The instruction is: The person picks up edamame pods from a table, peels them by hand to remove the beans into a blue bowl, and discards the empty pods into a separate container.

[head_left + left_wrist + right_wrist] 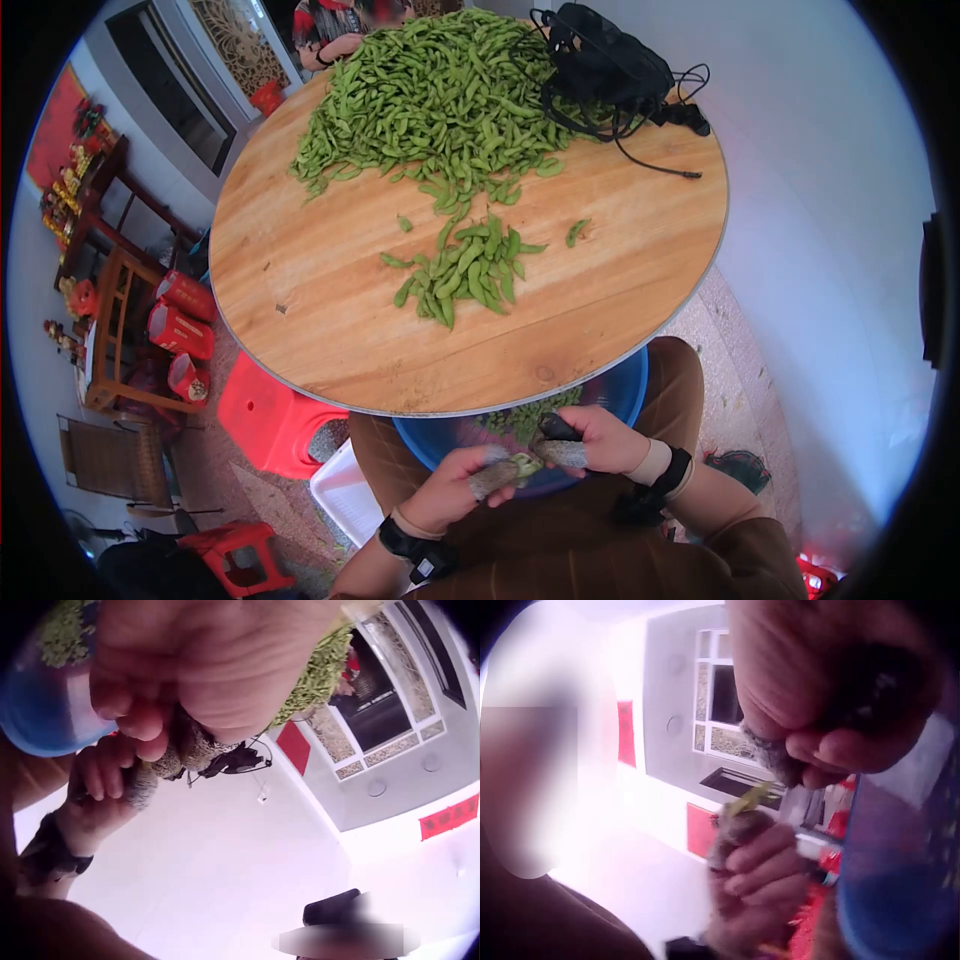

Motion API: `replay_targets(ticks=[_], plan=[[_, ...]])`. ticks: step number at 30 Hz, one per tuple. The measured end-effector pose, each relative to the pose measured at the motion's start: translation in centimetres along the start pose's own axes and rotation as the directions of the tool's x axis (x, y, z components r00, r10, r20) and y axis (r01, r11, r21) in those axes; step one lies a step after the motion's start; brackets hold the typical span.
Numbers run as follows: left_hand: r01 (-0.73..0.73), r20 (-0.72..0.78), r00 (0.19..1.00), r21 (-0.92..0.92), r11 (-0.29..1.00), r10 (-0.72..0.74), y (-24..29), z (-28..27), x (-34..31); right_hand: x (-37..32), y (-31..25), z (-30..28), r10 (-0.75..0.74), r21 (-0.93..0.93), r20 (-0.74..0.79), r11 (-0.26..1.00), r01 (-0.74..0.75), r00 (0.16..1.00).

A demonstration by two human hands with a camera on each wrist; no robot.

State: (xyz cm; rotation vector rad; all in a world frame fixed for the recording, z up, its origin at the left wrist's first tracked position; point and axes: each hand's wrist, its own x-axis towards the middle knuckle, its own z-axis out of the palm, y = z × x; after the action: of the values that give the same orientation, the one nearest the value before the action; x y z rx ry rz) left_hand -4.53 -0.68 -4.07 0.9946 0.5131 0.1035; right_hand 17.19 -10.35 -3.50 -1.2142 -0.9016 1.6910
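My left hand [452,488] pinches a green soybean pod [525,463] between thumb and fingers, and the pod's pale green end [751,798] sticks up in the right wrist view. Close beside it, my right hand [612,446] curls round a small black object [560,428], its kind mostly hidden in the palm. Grey speckled coverings wrap the thumbs of both hands. Below them, in my lap, a blue basin [634,383] holds loose green beans [530,412], partly hidden by the table edge.
On the round wooden table [330,290] lie a small group of pods [465,268] and a large pod heap [430,95]. A black bag with cables [610,65] is at the back right. Red stools [265,415] and a white crate [345,490] stand left. Another person [345,25] sits across.
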Motion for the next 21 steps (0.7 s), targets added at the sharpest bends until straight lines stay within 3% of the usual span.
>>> replay_targets(ticks=[1,2,3,4,5,7,9,10,11,13,14,16,17,18,19,20,21], plan=[[-0.012,-0.060,0.998,-0.021,1.000,0.011,0.2,-0.3,-0.5,0.1,-0.3,0.0,-0.030,-0.183,-0.092,0.983,0.013,0.995],[-0.024,-0.057,0.998,-0.022,0.999,0.022,0.5,-0.9,-1.1,0.0,-0.6,-0.2,-0.034,-0.195,-0.093,0.981,0.015,0.995],[-0.055,-0.123,0.991,0.052,0.997,0.061,0.7,-1.8,-2.0,-0.2,-0.8,-0.7,-0.187,-0.539,-0.078,0.834,0.116,0.979],[-0.082,-0.186,0.977,0.127,0.989,0.105,0.8,-2.7,-2.9,-0.3,-1.0,-1.1,-0.320,-0.806,-0.007,0.562,0.184,0.947],[-0.096,-0.228,0.965,0.169,0.981,0.133,1.1,-3.7,-4.2,-0.4,-2.0,-1.3,-0.321,-0.814,-0.004,0.551,0.184,0.947],[-0.074,-0.350,0.921,0.267,0.961,0.169,1.2,-5.8,-7.5,-1.0,-5.2,-1.8,-0.465,-0.818,-0.023,0.517,0.251,0.885],[0.034,-0.507,0.831,0.456,0.889,0.228,1.0,-7.7,-10.2,-1.2,-8.8,-3.1,-0.432,-0.855,-0.174,0.513,0.083,0.885],[0.237,-0.632,0.755,0.510,0.827,0.174,0.4,-8.9,-11.8,-0.7,-10.0,-4.0,-0.413,-0.852,-0.277,0.523,-0.023,0.868],[0.530,-0.721,0.673,0.625,0.573,0.164,0.0,-9.9,-12.9,0.2,-11.0,-5.2,-0.458,-0.882,-0.293,0.469,-0.053,0.839],[0.642,-0.656,0.629,0.741,0.198,0.416,-1.0,-10.3,-14.0,2.6,-12.8,-7.5,-0.509,-0.911,-0.299,0.405,-0.083,0.807],[0.639,-0.656,0.625,0.741,0.205,0.423,-1.7,-10.5,-14.0,4.0,-13.6,-8.5,-0.543,-0.931,-0.302,0.346,-0.119,0.783],[0.443,-0.692,0.582,0.710,0.548,0.426,-2.4,-10.6,-13.5,6.4,-13.7,-10.0,-0.587,-0.951,-0.285,0.275,-0.145,0.758],[0.443,-0.699,0.570,0.705,0.554,0.433,-2.4,-10.3,-13.2,7.6,-13.3,-10.7,-0.600,-0.951,-0.309,0.200,-0.236,0.738],[0.371,-0.625,0.651,0.756,0.539,0.430,-1.6,-9.6,-12.2,8.6,-13.5,-11.0,-0.619,-0.939,-0.326,0.124,-0.321,0.714],[0.292,-0.542,0.722,0.802,0.522,0.429,-0.9,-8.9,-11.3,9.0,-13.7,-11.0,-0.629,-0.946,-0.304,0.111,-0.304,0.716],[0.292,-0.550,0.707,0.799,0.526,0.443,-0.5,-8.5,-10.4,9.1,-13.5,-10.8,-0.605,-0.941,-0.316,0.104,-0.322,0.730],[0.200,-0.438,0.772,0.855,0.478,0.461,-0.4,-8.3,-9.4,9.1,-13.1,-10.5,-0.580,-0.934,-0.333,0.096,-0.344,0.744]])
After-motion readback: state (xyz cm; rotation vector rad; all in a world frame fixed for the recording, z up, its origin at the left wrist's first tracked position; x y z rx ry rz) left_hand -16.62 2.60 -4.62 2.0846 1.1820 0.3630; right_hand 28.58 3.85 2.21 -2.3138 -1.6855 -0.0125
